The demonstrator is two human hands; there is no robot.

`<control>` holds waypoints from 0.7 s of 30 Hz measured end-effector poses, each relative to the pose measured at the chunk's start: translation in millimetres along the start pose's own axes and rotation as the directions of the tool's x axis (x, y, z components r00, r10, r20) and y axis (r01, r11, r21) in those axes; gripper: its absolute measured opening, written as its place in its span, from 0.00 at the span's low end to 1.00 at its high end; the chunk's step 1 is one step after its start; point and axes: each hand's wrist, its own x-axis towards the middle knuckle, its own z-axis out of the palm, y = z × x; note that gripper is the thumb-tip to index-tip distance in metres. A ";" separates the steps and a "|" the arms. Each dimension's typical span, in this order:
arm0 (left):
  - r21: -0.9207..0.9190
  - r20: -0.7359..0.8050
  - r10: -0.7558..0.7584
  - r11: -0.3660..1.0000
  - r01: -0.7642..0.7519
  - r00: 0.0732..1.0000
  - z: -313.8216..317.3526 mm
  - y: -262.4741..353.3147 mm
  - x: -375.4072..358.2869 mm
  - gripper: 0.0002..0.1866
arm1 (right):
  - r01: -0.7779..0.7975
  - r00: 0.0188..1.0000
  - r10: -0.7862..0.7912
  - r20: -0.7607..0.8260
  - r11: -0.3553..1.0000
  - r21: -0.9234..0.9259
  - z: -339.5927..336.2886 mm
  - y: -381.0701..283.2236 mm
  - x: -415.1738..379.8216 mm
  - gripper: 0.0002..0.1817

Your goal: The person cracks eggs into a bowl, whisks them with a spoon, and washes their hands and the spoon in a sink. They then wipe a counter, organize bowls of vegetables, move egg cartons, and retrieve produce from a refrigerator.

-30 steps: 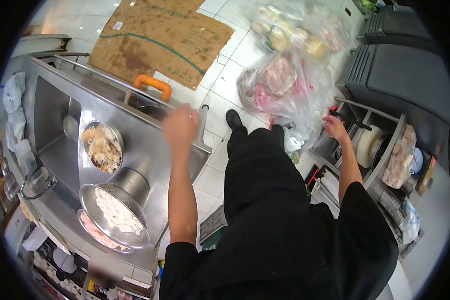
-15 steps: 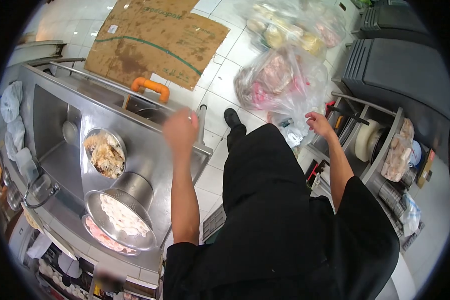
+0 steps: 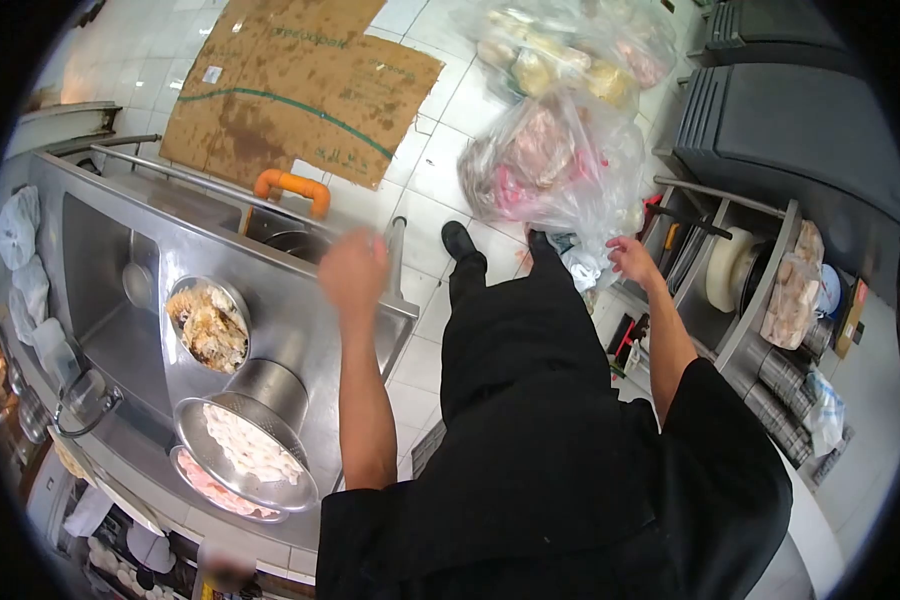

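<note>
My left hand (image 3: 353, 266) hangs over the front edge of the steel sink counter (image 3: 315, 335), a little blurred, with its fingers curled in and nothing showing in them. Lower to the right, my right hand (image 3: 631, 260) has loosely bent fingers held apart. In this view its fingertips overlap the loose end of a large clear plastic bag (image 3: 540, 150) on the floor, which has pale pink contents. Near my left arm on the counter are a metal bowl of brownish-white food scraps (image 3: 210, 325), a steel pot (image 3: 273, 388) and a perforated colander (image 3: 295, 455) holding pale, meat-like pieces.
Stained cardboard (image 3: 290, 95) lies on the white tiles ahead, near an orange pipe (image 3: 295, 182) at the sink. More filled bags (image 3: 560, 55) sit beyond. A steel rack (image 3: 720, 205) and dark grey cabinets (image 3: 770, 125) stand to the right. A second bowl (image 3: 225, 490) holds pink pieces.
The view has shifted slightly, and my second shoe now shows beside the bag. My right hand appears closer to the bag's loose end. My left hand remains over the counter edge, less smeared.
</note>
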 end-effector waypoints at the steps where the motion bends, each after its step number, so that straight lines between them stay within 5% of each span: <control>1: 0.000 -0.003 0.003 1.000 -0.003 1.000 -0.8 0.4 0.9 0.07 | -0.024 1.000 0.024 0.002 0.999 0.024 1.5 4.9 -2.2 0.19; 10: -0.029 -0.093 0.047 0.998 -0.050 0.995 -1.1 -2.3 -3.0 0.06 | -0.133 0.989 0.131 0.073 0.991 0.025 17.7 21.8 -7.8 0.19; 16: -0.013 -0.148 0.088 0.996 -0.091 0.985 10.2 -8.4 -3.1 0.05 | 0.023 0.998 -0.028 0.055 0.997 0.076 22.4 6.6 16.8 0.19; 21: 0.032 -0.068 0.058 0.998 -0.056 0.996 7.6 -5.7 -0.5 0.06 | -0.022 0.997 0.014 0.077 0.995 0.095 18.0 -15.4 34.2 0.20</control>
